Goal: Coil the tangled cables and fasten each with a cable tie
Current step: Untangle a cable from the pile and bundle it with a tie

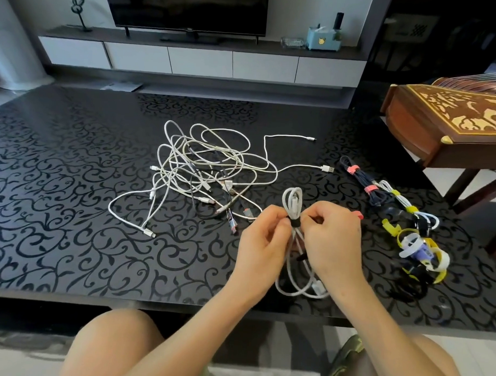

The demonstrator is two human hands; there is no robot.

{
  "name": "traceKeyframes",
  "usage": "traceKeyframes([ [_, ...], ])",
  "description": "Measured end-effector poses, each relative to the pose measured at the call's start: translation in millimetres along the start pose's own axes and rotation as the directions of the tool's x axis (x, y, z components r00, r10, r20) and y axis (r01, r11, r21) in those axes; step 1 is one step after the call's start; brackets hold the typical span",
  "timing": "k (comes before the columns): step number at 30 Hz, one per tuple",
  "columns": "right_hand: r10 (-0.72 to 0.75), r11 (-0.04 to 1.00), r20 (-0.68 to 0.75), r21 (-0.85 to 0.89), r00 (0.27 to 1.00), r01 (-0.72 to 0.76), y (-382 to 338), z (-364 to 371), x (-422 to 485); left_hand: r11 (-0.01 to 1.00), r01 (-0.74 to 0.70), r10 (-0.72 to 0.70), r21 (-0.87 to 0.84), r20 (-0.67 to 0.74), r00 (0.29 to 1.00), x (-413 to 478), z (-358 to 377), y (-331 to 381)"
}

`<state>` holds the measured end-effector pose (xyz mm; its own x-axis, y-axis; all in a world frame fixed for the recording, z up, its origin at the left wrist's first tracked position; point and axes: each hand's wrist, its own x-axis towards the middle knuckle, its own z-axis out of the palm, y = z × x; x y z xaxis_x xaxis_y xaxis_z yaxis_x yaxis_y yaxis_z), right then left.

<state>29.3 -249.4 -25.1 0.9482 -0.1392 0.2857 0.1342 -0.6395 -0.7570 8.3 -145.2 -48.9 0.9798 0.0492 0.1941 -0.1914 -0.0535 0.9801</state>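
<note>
**While held above the glossy black scroll-patterned table (72, 181), a folded white cable (292, 200) is ringed by a black strap tie (295, 222)**

Where the two forearms meet over the near edge of the table, the left hand (263, 239) is turned palm-inward with its fingers curled, and the waist of the folded white cable is pinched between thumb and fingertips. The right hand (328, 235) is set just beside it, curled likewise, and the black strap tie is pinched by it.

The cable is gathered into long loops: a short loop stands above the tie, longer ones hang below between the wrists, and a white plug is seen near the bottom. Left of the hands and farther back, a tangled heap of white and grey cables (202, 163) is spread untied across the middle of the table. To the right, a dark cable bundle bound with pink ties (359, 177) is laid beside a white cable bundle bound with yellow ties (401, 200), and a pile of loose yellow, white and black ties (419, 253) lies nearer the edge.

Beyond the table, a black flat television (188, 8) is stood on a long low white-fronted cabinet (200, 61). A carved brown wooden zither (451, 116) is seen at the far right.
</note>
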Motion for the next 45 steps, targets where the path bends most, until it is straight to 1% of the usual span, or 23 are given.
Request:
traceKeyframes([
  [2, 0.009, 1.000, -0.025, 0.009, 1.000, -0.009, 2, 2, 1, 0.999, -0.007, 0.007, 0.053, 0.002, 1.000, -1, 1, 1],
  [6, 0.065, 0.998, -0.047, 0.007, 0.997, -0.064, 5, 4, 6, 0.995, -0.049, 0.042, 0.086, 0.080, 0.996, -5, 5, -1],
  [9, 0.087, 0.996, -0.020, 0.031, 0.996, -0.087, 5, 4, 6, 0.988, -0.066, 0.059, 0.137, 0.054, 0.997, -2, 4, -4],
  [11, 0.087, 0.994, 0.039, 0.062, 0.995, -0.089, 5, 3, 7, 0.988, -0.078, 0.078, 0.135, 0.005, 0.997, 1, 2, -4],
  [14, 0.090, 0.985, 0.190, 0.129, 0.978, -0.116, 6, -4, 8, 0.982, -0.088, 0.100, 0.169, -0.063, 0.993, 2, -1, -4],
  [17, 0.105, 0.975, 0.352, 0.147, 0.930, -0.166, 7, -15, 7, 0.971, -0.100, 0.129, 0.216, -0.125, 0.984, 4, -6, -4],
  [19, 0.106, 0.965, 0.428, 0.175, 0.898, -0.197, 5, -23, 3, 0.951, -0.136, 0.184, 0.279, -0.154, 0.971, 10, -11, -6],
  [21, 0.093, 0.943, 0.468, 0.242, 0.879, -0.229, 0, -28, 1, 0.856, -0.258, 0.333, 0.449, -0.094, 0.938, 15, -15, -11],
  [23, 0.112, 0.916, 0.483, 0.290, 0.869, -0.279, -3, -31, 0, 0.682, -0.401, 0.472, 0.612, 0.051, 0.880, 16, -14, -16],
  [25, 0.175, 0.868, 0.519, 0.320, 0.837, -0.380, -3, -31, 1, 0.564, -0.505, 0.531, 0.653, 0.181, 0.828, 16, -14, -19],
  [27, 0.238, 0.786, 0.571, 0.362, 0.786, -0.501, -3, -32, 3, 0.516, -0.562, 0.544, 0.647, 0.259, 0.798, 17, -16, -20],
  [30, 0.305, 0.630, 0.611, 0.446, 0.731, -0.636, -2, -34, 10, 0.535, -0.567, 0.506, 0.626, 0.301, 0.809, 15, -17, -19],
  [33, 0.304, 0.557, 0.657, 0.466, 0.690, -0.688, -2, -35, 15, 0.600, -0.513, 0.453, 0.614, 0.268, 0.850, 13, -18, -16],
  [35, 0.269, 0.571, 0.710, 0.427, 0.651, -0.701, -2, -35, 14, 0.654, -0.457, 0.417, 0.603, 0.216, 0.883, 13, -20, -14],
  [37, 0.214, 0.595, 0.743, 0.417, 0.635, -0.688, -1, -38, 15, 0.763, -0.343, 0.318, 0.548, 0.143, 0.937, 10, -19, -13],
  [38, 0.200, 0.589, 0.727, 0.446, 0.656, -0.674, 2, -41, 19, 0.842, -0.263, 0.239, 0.471, 0.110, 0.965, 9, -17, -11],
  [39, 0.207, 0.574, 0.684, 0.494, 0.699, -0.653, 6, -44, 23, 0.923, -0.170, 0.145, 0.345, 0.096, 0.985, 8, -17, -9],
  [40, 0.225, 0.576, 0.617, 0.540, 0.754, -0.613, 11, -48, 29, 0.979, -0.070, 0.050, 0.191, 0.106, 0.993, 8, -17, -6],
  [41, 0.237, 0.616, 0.532, 0.565, 0.813, -0.549, 16, -49, 33, 0.999, 0.025, -0.031, 0.048, 0.131, 0.991, 8, -18, -2],
  [42, 0.225, 0.683, 0.459, 0.555, 0.860, -0.475, 21, -50, 35, 0.991, 0.116, -0.104, -0.063, 0.171, 0.980, 9, -20, 1],
  [43, 0.195, 0.743, 0.423, 0.525, 0.885, -0.415, 24, -49, 35, 0.967, 0.204, -0.167, -0.155, 0.222, 0.961, 11, -21, 4],
  [44, 0.149, 0.782, 0.440, 0.495, 0.886, -0.378, 24, -47, 33, 0.929, 0.286, -0.217, -0.236, 0.278, 0.936, 12, -21, 6],
  [45, 0.093, 0.800, 0.497, 0.478, 0.863, -0.362, 23, -42, 30, 0.884, 0.352, -0.248, -0.307, 0.331, 0.910, 13, -20, 7],
])
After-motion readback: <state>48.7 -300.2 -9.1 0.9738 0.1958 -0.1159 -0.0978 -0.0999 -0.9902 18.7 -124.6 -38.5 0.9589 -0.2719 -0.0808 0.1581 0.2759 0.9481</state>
